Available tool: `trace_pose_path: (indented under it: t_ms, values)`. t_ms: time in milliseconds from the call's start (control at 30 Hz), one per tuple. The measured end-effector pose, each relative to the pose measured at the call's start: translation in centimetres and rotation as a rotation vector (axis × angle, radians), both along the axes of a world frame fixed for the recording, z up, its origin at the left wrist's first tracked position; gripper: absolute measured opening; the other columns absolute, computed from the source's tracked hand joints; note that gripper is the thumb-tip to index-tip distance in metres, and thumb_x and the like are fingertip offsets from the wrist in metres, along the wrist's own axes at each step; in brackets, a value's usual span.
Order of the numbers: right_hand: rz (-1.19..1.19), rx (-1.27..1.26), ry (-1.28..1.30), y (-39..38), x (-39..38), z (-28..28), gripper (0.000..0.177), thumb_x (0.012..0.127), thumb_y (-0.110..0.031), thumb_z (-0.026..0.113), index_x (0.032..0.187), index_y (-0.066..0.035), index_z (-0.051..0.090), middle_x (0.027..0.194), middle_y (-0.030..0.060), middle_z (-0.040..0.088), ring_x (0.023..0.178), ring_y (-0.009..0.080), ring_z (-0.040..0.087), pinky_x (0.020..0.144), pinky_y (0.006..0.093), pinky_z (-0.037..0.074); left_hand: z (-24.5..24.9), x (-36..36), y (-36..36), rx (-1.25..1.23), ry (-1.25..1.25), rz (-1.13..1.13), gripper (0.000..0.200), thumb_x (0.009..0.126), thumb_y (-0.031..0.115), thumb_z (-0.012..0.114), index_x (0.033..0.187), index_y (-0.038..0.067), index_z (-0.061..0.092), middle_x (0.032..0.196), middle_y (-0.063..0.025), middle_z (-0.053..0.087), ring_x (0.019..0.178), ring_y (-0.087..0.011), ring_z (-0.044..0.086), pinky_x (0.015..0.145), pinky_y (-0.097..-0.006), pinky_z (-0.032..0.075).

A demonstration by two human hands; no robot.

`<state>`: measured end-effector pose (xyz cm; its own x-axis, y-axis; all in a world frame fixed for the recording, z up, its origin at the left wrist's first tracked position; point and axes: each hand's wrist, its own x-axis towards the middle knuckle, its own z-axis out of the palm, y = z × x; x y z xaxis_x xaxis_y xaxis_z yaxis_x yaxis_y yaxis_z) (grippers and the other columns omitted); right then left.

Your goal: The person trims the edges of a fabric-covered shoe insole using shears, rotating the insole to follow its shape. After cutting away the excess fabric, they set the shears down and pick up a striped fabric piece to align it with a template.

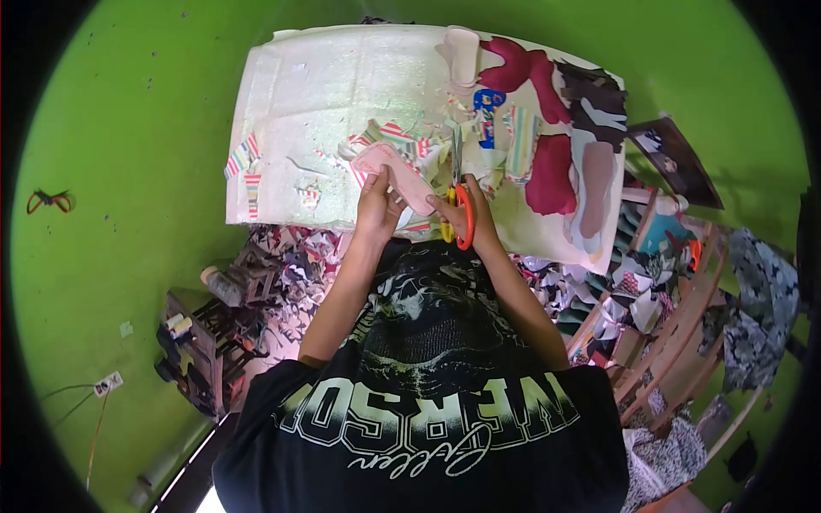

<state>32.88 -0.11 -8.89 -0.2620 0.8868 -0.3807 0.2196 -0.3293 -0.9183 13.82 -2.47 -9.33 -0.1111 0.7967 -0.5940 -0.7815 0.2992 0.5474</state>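
In the head view, a pale pink shoe insole [395, 171] with red marking near its wide end lies tilted between my hands. My left hand [376, 205] grips its left edge, fingers closed on it. My right hand [475, 218] is closed around the scissors [462, 205], which have one orange and one yellow handle and blades pointing away from me. The thumb of that hand also touches the insole's near end. Striped cloth offcuts [398, 132] lie just behind the insole, some partly under it.
The white-covered table [299, 94] carries a striped piece [522, 141], a blue printed piece [488, 120], dark red pieces [552, 175] and sole shapes [597, 184] at right. Scraps [299, 265] heap below. A wooden rack [676, 333] stands right, a small wooden stand [205, 342] left.
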Motion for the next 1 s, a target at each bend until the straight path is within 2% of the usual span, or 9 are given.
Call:
trace_pose_path:
  t_ms: [67, 100, 133, 200, 333, 533, 633, 767, 1000]
  values:
    - [0.105, 0.004, -0.324, 0.1, -0.6, -1.2, 0.061, 0.077, -0.032, 0.082, 0.112, 0.0, 0.044, 0.085, 0.0155, 0.064, 0.072, 0.0257, 0.066, 0.064, 0.0383, 0.052, -1.0, -1.5, -1.0, -0.019, 0.082, 0.108, 0.027, 0.104, 0.029, 0.049, 0.126, 0.014, 0.049, 0.123, -0.0048, 0.059, 0.11, -0.0241, 0.06, 0.092, -0.047, 0.051]
    - [0.143, 0.018, -0.382, 0.1, -0.7, -1.3, 0.062, 0.079, -0.036, 0.08, 0.114, -0.001, 0.042, 0.087, 0.0214, 0.066, 0.075, 0.0346, 0.068, 0.066, 0.0428, 0.052, -1.9, -2.3, -1.6, -0.026, 0.111, 0.126, 0.029, 0.104, 0.029, 0.048, 0.129, 0.013, 0.048, 0.123, -0.0059, 0.059, 0.11, -0.0249, 0.061, 0.091, -0.0474, 0.053]
    - [0.149, 0.015, -0.381, 0.1, -0.9, -3.0, 0.062, 0.079, -0.036, 0.08, 0.114, -0.001, 0.042, 0.087, 0.0214, 0.066, 0.075, 0.0346, 0.068, 0.066, 0.0428, 0.052, -2.2, -2.6, -2.1, -0.03, 0.112, 0.13, 0.029, 0.104, 0.029, 0.048, 0.129, 0.013, 0.048, 0.123, -0.0059, 0.059, 0.11, -0.0249, 0.061, 0.091, -0.0474, 0.053]
    - [0.099, 0.243, -0.503, -0.1, -1.6, -8.9, 0.057, 0.08, -0.03, 0.077, 0.115, -0.002, 0.041, 0.088, 0.0239, 0.066, 0.08, 0.0393, 0.067, 0.071, 0.0465, 0.051, -2.4, -3.4, -2.5, -0.106, 0.111, 0.149, 0.031, 0.105, 0.028, 0.047, 0.131, 0.013, 0.048, 0.122, -0.0063, 0.059, 0.11, -0.025, 0.061, 0.092, -0.0475, 0.053]
    - [0.027, 0.288, -0.551, 0.1, -3.5, -9.8, 0.04, 0.081, -0.011, 0.07, 0.108, 0.003, 0.044, 0.094, 0.0306, 0.062, 0.09, 0.0479, 0.061, 0.076, 0.0517, 0.048, -3.4, -5.6, -2.3, -0.133, 0.069, 0.071, 0.028, 0.105, 0.028, 0.045, 0.13, 0.015, 0.049, 0.12, -0.0064, 0.058, 0.11, -0.0247, 0.058, 0.095, -0.0501, 0.047]
    - [-0.106, 0.377, -0.709, -1.3, -7.4, -10.1, 0.046, 0.074, -0.013, 0.073, 0.108, 0.002, 0.045, 0.098, 0.029, 0.059, 0.096, 0.0468, 0.057, 0.08, 0.0542, 0.045, -1.7, -10.1, -0.8, -0.123, 0.001, -0.126, 0.029, 0.104, 0.027, 0.045, 0.132, 0.016, 0.046, 0.119, -0.0053, 0.057, 0.109, -0.0236, 0.057, 0.094, -0.0479, 0.047]
    - [-0.156, 0.301, -0.853, -2.4, -9.1, -10.3, 0.046, 0.076, -0.016, 0.07, 0.111, 0.001, 0.046, 0.108, 0.0262, 0.056, 0.106, 0.0436, 0.053, 0.085, 0.0539, 0.043, -1.8, -12.5, -0.3, -0.062, 0.01, -0.257, 0.042, 0.103, 0.023, 0.049, 0.142, 0.014, 0.035, 0.128, -0.0072, 0.055, 0.115, -0.0236, 0.058, 0.097, -0.0457, 0.048]
    - [-0.196, 0.312, -0.948, -4.4, -10.8, -10.1, 0.046, 0.076, -0.014, 0.07, 0.113, 0.0, 0.045, 0.11, 0.0248, 0.055, 0.109, 0.0428, 0.052, 0.088, 0.055, 0.041, -0.8, -14.9, 0.0, -0.036, -0.068, -0.35, 0.042, 0.103, 0.022, 0.048, 0.141, 0.012, 0.034, 0.126, -0.0061, 0.056, 0.111, -0.0249, 0.063, 0.093, -0.0485, 0.055]
    - [-0.226, 0.247, -1.047, -7.3, -12.3, -10.6, 0.049, 0.076, -0.014, 0.071, 0.115, 0.0, 0.045, 0.11, 0.0235, 0.054, 0.106, 0.0432, 0.053, 0.086, 0.0546, 0.042, -2.3, -17.8, 0.0, -0.049, -0.152, -0.462, 0.04, 0.103, 0.024, 0.049, 0.139, 0.011, 0.037, 0.129, -0.0075, 0.055, 0.114, -0.0246, 0.061, 0.094, -0.0492, 0.054]
